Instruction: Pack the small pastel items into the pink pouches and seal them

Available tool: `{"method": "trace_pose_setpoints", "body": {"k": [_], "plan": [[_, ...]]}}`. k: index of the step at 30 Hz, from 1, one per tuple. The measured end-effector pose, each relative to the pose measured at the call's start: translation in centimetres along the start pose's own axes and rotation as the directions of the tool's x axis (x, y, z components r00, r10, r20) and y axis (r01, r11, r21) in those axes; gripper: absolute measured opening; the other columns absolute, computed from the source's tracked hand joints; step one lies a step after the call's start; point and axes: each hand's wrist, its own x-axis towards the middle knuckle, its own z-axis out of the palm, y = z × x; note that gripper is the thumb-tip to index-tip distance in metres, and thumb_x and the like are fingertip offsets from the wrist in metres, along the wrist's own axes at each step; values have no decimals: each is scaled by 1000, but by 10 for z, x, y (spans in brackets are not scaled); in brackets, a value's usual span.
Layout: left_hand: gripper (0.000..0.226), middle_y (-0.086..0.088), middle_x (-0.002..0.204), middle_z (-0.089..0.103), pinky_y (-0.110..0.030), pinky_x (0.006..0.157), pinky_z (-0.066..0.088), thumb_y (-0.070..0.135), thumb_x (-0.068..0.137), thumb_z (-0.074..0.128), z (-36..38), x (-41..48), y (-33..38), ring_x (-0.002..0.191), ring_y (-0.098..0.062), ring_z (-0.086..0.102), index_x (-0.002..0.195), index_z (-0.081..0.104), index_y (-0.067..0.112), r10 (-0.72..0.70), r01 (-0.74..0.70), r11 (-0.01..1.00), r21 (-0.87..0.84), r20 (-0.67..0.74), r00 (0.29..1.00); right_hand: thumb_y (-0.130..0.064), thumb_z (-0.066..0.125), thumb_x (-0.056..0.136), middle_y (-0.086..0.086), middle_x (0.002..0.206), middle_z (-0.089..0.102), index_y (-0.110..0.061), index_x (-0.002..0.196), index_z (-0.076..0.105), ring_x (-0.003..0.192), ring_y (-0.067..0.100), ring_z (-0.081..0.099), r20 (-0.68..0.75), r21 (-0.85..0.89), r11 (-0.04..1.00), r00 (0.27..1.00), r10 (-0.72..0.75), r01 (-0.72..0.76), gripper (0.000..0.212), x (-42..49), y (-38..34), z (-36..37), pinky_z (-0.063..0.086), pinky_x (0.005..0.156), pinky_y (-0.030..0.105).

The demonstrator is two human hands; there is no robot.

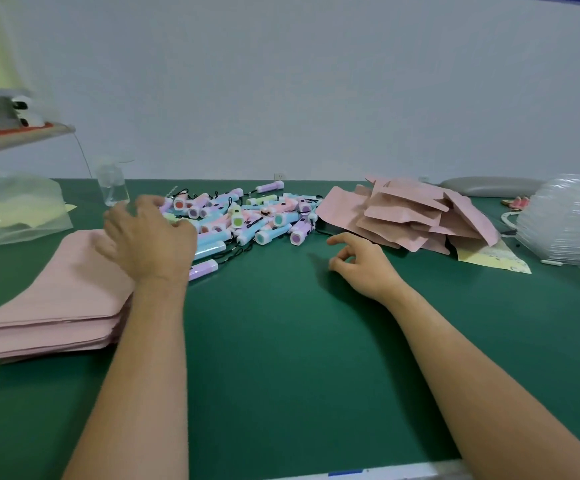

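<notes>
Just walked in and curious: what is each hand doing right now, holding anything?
Left hand: open, fingers spread by the pastel mini flashlights, nothing seen in it.
Right hand: open, loosely curled, empty.

table (281,358): bears all below
pouch stack (56,296): left side
item pile (247,216): centre, right of and behind pouch stack
loose pouch pile (416,216): just right of item pile
bottle (112,185): behind item pile's left end
plastic bag (15,209): far left, behind pouch stack
tray stack (572,220): far right, beside loose pouch pile
</notes>
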Motion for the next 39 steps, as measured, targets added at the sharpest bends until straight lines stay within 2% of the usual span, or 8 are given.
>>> {"method": "trace_pose_setpoints", "body": {"k": [3, 6, 12, 17, 21, 30, 36, 39], "plan": [[76, -34, 168, 14, -63, 126, 3, 32, 98, 61, -5, 13, -20, 159, -45, 9, 161, 26, 7, -238, 152, 949, 275, 314, 919, -26, 65, 92, -13, 86, 73, -38, 123, 63, 73, 2, 60, 9, 11, 1000, 1000, -15, 15, 33, 0, -1, 0, 48, 74, 29], [73, -30, 163, 29, -57, 121, 25, 27, 104, 56, 0, 11, -20, 152, -46, 25, 163, 19, 6, -285, 162, 942, 293, 448, 847, -26, 65, 92, -14, 86, 73, -38, 122, 64, 68, 2, 57, 5, 21, 999, 999, -37, 37, 32, -3, -2, -1, 52, 75, 30], [57, -16, 107, 60, -40, 75, 36, 19, 92, 76, 1, 3, -15, 107, -41, 60, 145, 53, 22, -141, 114, 986, 123, 248, 958, -25, 64, 92, -12, 87, 74, -37, 121, 64, 69, 5, 59, 9, 17, 999, 999, -49, 49, 31, -5, -2, -2, 51, 71, 29], [63, -16, 128, 65, -40, 81, 41, 18, 80, 84, -5, 10, -11, 119, -41, 60, 140, 63, 23, -121, 84, 985, 148, 264, 957, -22, 62, 90, -7, 90, 71, -36, 115, 67, 60, 6, 60, -48, 65, 996, 997, -62, 66, 28, -6, -1, -2, 54, 64, 29], [76, -26, 151, 45, -56, 112, 38, 40, 79, 87, 1, 9, -14, 143, -44, 37, 141, 50, 15, -195, 69, 942, 329, 368, 909, -22, 62, 91, -8, 90, 70, -35, 114, 68, 58, 7, 60, -46, 56, 995, 996, -80, 83, 27, -8, -1, -3, 56, 65, 31], [10, -10, 96, 61, -39, 79, 41, 17, 85, 65, 11, 0, -12, 89, -35, 57, 93, 64, 12, -142, 61, 969, 238, 339, 930, -20, 62, 93, -13, 90, 67, -28, 106, 74, 53, 6, 54, -158, 68, 982, 973, -166, 178, 20, -14, -11, -7, 51, 59, 21], [16, -9, 78, 49, -40, 71, 40, 20, 92, 59, 11, 1, -15, 85, -37, 52, 88, 59, 5, -146, 108, 981, 160, 250, 957, -17, 63, 92, -12, 91, 69, -27, 103, 75, 49, 5, 48, -238, 113, 973, 957, -169, 200, 19, -17, -13, -13, 44, 60, 16], [10, -16, 93, 55, -42, 75, 40, 13, 97, 56, 6, -1, -10, 94, -41, 54, 90, 54, 6, -125, 73, 979, 189, 280, 952, -19, 63, 93, -14, 89, 67, -27, 104, 76, 52, 4, 50, -205, 83, 978, 964, -171, 191, 19, -18, -13, -12, 44, 62, 16]]}}
